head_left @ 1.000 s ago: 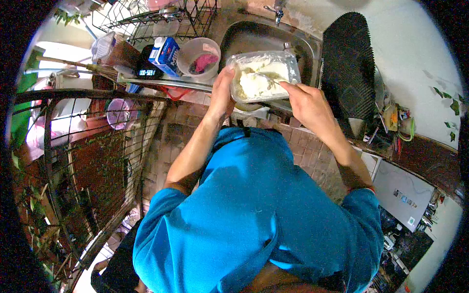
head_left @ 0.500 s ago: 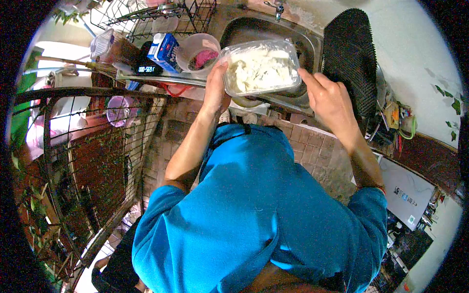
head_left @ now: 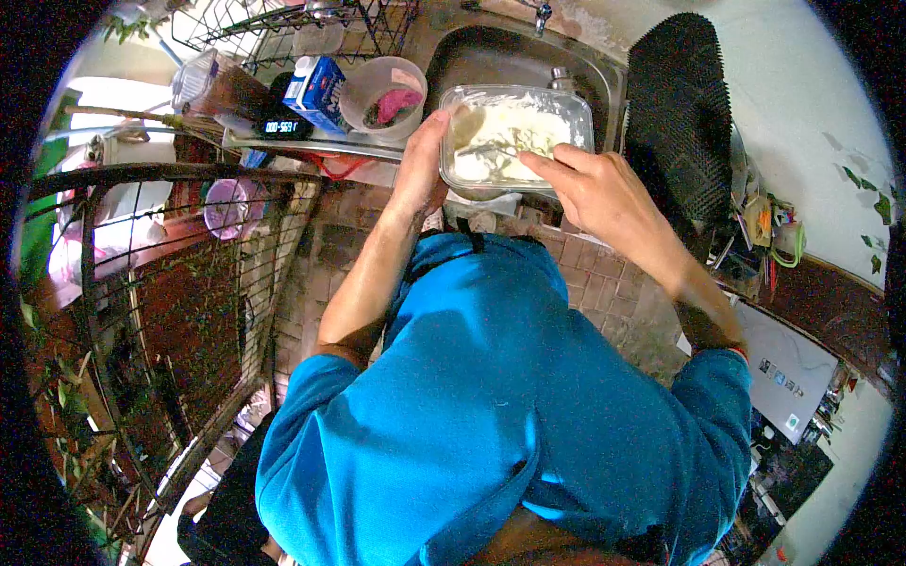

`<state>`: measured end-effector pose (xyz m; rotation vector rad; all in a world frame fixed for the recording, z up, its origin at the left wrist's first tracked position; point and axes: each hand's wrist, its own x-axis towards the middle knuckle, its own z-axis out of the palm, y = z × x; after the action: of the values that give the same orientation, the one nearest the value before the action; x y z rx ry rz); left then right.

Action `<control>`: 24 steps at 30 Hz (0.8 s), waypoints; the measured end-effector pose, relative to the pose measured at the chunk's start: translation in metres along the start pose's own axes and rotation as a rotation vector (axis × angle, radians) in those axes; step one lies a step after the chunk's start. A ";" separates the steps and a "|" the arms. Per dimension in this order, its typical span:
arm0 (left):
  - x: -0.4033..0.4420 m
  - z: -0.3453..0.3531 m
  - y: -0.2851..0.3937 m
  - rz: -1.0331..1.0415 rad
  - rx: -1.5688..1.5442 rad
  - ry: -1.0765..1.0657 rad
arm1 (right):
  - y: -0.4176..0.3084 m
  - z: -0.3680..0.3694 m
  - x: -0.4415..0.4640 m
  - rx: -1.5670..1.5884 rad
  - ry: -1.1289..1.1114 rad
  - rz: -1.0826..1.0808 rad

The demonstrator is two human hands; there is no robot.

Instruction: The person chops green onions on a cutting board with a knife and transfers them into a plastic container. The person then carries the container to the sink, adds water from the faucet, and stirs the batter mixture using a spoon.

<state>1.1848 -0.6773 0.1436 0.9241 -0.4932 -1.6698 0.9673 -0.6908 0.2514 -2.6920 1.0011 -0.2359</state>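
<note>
Digits glow on the display (head_left: pixel 281 127): "000-", then seemingly "569"! Print on the carton (head_left: pixel 319 92) blurs; stickers on the panel (head_left: pixel 769 368) are too small to read.

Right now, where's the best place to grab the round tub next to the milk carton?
Probably pinch the tub by its rim on the side nearest the sink, coming from above: its open mouth faces up, and the milk carton stands close by its other side.

A sink (head_left: pixel 510 55), tap (head_left: pixel 542 19) and dish rack (head_left: pixel 382 28) show a kitchen.
</note>
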 end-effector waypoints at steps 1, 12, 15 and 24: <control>-0.001 0.000 0.001 -0.009 0.013 0.006 | -0.003 -0.006 -0.001 -0.032 -0.018 -0.022; -0.001 0.008 0.008 -0.017 0.070 0.012 | -0.050 -0.019 0.009 -0.207 -0.122 0.011; 0.001 0.006 0.011 -0.045 0.015 0.046 | -0.048 -0.026 0.003 -0.222 -0.110 -0.096; -0.002 0.005 0.011 -0.010 0.026 -0.017 | -0.019 -0.049 0.014 -0.160 -0.056 -0.070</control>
<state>1.1880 -0.6796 0.1555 0.9333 -0.5240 -1.6850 0.9776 -0.6947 0.3048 -2.8630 0.9484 -0.0970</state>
